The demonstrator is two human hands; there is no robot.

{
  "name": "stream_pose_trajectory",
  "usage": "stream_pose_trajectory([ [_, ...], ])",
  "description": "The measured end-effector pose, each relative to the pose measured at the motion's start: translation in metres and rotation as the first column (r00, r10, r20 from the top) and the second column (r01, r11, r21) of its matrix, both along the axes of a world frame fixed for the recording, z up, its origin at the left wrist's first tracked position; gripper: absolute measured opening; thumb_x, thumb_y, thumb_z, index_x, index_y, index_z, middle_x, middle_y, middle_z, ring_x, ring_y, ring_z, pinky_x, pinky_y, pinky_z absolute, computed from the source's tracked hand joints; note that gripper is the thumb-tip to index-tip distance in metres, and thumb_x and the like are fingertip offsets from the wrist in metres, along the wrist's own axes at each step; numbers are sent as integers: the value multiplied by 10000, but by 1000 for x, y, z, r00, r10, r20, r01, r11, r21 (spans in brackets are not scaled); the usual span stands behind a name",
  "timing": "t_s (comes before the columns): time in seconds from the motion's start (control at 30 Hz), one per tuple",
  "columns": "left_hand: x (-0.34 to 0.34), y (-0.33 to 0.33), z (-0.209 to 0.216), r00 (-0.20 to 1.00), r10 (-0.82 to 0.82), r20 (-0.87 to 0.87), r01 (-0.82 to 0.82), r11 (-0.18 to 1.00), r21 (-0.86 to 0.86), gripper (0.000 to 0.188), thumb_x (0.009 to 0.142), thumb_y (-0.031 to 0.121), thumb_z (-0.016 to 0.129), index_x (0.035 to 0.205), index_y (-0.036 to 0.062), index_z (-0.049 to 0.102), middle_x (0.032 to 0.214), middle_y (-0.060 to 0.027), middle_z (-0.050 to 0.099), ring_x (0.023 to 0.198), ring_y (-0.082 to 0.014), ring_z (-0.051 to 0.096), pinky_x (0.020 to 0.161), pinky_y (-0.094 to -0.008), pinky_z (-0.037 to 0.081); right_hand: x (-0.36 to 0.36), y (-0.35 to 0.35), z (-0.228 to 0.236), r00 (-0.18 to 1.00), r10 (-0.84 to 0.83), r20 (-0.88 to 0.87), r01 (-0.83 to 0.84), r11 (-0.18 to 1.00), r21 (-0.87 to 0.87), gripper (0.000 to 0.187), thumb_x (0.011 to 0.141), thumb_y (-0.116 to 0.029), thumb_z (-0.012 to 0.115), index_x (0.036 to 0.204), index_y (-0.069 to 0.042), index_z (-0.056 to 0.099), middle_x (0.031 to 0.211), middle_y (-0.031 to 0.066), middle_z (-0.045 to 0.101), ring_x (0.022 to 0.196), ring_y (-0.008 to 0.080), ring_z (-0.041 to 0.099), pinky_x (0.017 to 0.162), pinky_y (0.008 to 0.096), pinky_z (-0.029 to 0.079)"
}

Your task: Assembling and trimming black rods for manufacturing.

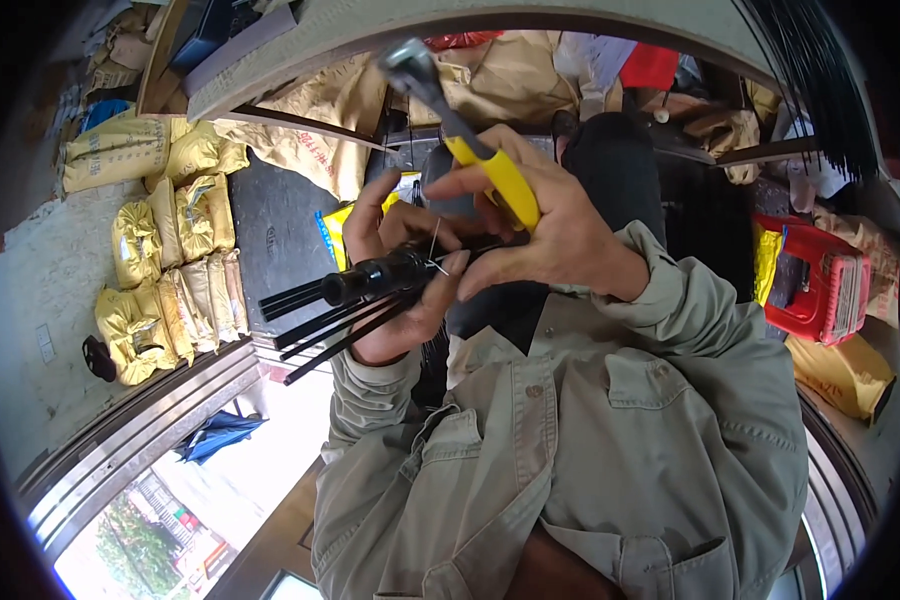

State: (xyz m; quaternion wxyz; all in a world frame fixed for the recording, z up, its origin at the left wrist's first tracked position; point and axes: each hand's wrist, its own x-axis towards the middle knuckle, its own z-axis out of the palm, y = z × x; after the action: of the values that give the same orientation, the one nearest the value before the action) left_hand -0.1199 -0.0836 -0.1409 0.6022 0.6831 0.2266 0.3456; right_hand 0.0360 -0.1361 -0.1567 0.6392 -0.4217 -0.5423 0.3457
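Observation:
My left hand (410,322) is closed around a black umbrella frame (370,280), a round hub with several thin black ribs pointing to the left. A thin silver wire (436,242) crosses the frame at my left thumb and fingertips, one end standing up. In my right hand (565,235) are yellow-handled pliers (505,180), tilted with their grey metal head up and to the left, away from the wire. That head is slightly blurred. My right thumb reaches down close to the left thumb. The frame's right end is hidden behind my hands.
A bench edge (470,20) curves across the far side. Stacked yellow-brown packages (175,290) line the left, beside a dark board (275,240). On the right are a red plastic basket or stool (840,290) and a bundle of black rods (820,80). A blue umbrella (220,435) lies beyond the doorway.

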Motion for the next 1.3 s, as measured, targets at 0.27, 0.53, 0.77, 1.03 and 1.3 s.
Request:
stream_pose_trajectory([
  [0.27, -2, 3, -6, 993, 96, -71, -74, 960, 271, 750, 743, 25, 643, 1316, 19, 159, 840, -94, 536, 700, -152, 554, 680, -267, 455, -14, 2, -4, 919, -329, 219, 260, 920, 292, 376, 631, -85, 767, 931, 16, 564, 922, 103, 520, 770, 200, 535, 686, 262, 439],
  [0.53, 6, 0, 3, 989, 118, -94, -91, 964, 251, 661, 761, -25, 595, 1286, 2, 194, 770, -85, 544, 688, -148, 562, 661, -243, 443, 1, 1, 20, 977, -145, 158, 143, 989, 25, 211, 705, -13, 670, 869, 20, 542, 883, 105, 536, 795, 204, 561, 668, 283, 455],
  [0.77, 7, 10, -3, 999, 37, -33, -36, 998, 47, 650, 771, -63, 558, 1289, 10, 172, 787, -113, 578, 719, -151, 583, 670, -257, 451, 43, -11, -2, 812, -149, 565, 111, 989, 101, 225, 742, -58, 628, 959, -17, 584, 973, 91, 536, 865, 191, 573, 720, 303, 457],
  [1.03, 3, 15, 8, 989, -55, -141, 57, 998, 9, 780, 781, -21, 591, 1350, 13, 59, 782, -121, 617, 699, -140, 598, 660, -239, 463, 62, -10, 26, -172, -677, 716, 35, 722, 691, 312, 753, -146, 619, 1058, -92, 579, 1189, -7, 457, 1087, 130, 458, 1003, 448, 235],
  [1.3, 2, 9, 7, 994, 27, -110, -25, 1000, 15, 849, 777, 50, 642, 1368, 16, 32, 750, -89, 614, 712, -127, 593, 653, -223, 457, 39, -21, -7, 57, -628, 776, 286, 755, 590, 237, 776, -172, 608, 993, -84, 573, 1121, -6, 488, 1026, 109, 495, 911, 400, 347],
])
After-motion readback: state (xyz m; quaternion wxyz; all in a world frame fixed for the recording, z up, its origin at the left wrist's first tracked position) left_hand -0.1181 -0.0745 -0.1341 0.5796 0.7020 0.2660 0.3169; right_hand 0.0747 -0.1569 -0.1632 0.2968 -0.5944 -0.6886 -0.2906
